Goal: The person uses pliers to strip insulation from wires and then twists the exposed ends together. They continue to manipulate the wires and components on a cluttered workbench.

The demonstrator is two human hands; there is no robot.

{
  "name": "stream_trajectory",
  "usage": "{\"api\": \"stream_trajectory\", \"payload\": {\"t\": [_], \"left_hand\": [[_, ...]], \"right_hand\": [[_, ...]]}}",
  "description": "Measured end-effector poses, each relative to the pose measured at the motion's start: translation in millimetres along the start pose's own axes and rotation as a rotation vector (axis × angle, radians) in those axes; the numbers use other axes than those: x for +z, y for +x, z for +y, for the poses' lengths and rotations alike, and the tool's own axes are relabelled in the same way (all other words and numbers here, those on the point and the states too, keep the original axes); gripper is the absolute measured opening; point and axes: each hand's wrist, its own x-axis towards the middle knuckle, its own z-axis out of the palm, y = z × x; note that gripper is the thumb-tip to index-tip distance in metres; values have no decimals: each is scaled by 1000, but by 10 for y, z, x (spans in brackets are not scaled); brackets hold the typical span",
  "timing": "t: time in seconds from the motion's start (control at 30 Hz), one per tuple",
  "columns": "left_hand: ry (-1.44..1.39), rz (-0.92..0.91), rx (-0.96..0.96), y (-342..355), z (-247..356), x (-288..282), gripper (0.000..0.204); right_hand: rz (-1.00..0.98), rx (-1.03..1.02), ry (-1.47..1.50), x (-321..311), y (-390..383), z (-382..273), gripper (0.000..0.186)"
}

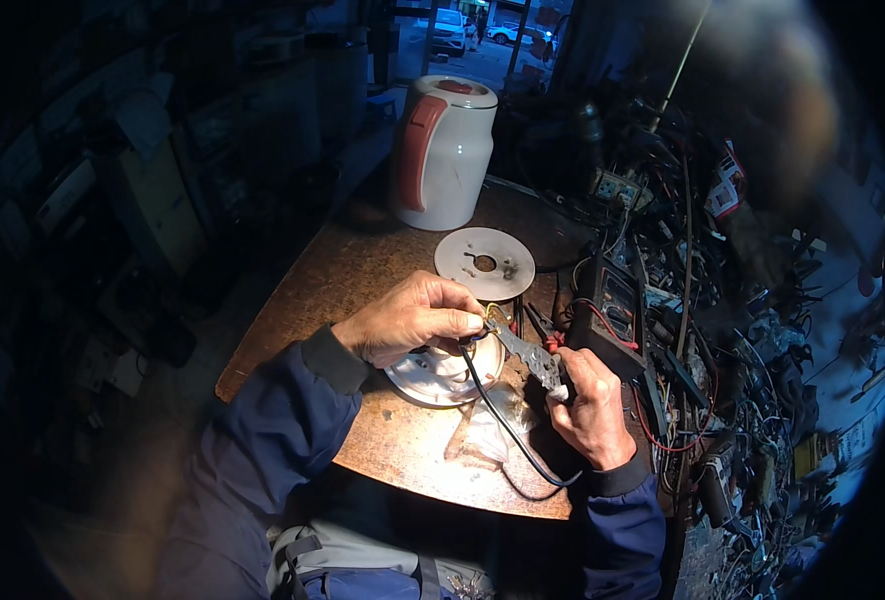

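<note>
My left hand [413, 318] is closed in a pinch on the end of a black power cord [493, 402], where thin yellowish wires show at the fingertips. Flat metal wire strippers [535, 358] are gripped in my right hand [598, 408], their jaws up against the wire end; whether they bite on a wire is too small to tell. Under my left hand lies a round, shiny whitish base [428, 382], partly hidden by the hand. The cord loops down toward the table's near edge, past a crumpled clear plastic bag [498, 428].
A white kettle [453, 165] with a red handle stands at the back of the brown table [293, 310]. A pale disc [508, 265] with a central hole lies before it. On the right are a black meter-like box [613, 312], red leads and a large heap of cables and parts [703, 330].
</note>
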Motion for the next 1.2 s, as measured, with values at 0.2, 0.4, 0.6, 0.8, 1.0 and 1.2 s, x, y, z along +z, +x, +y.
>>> {"api": "stream_trajectory", "payload": {"t": [0.2,0.4,0.6,0.8,1.0,1.2], "left_hand": [[-3,3,-3,3,-3,3,15],[27,-11,16,-7,-7,0,15],[53,-17,22,-17,11,19,16],[72,0,19,-20,4,24,15],[73,5,7,-17,-5,16,13],[73,4,14,-27,-1,28,12]], "right_hand": [[-7,1,-19,-5,4,-6,54],[-38,25,-30,-5,-11,-10,54],[-40,-2,-70,-15,-23,-30,55],[-41,1,-101,15,-37,-20,56],[-64,41,-106,-4,-44,-54,56],[-66,31,-130,8,-62,-29,55]]}}
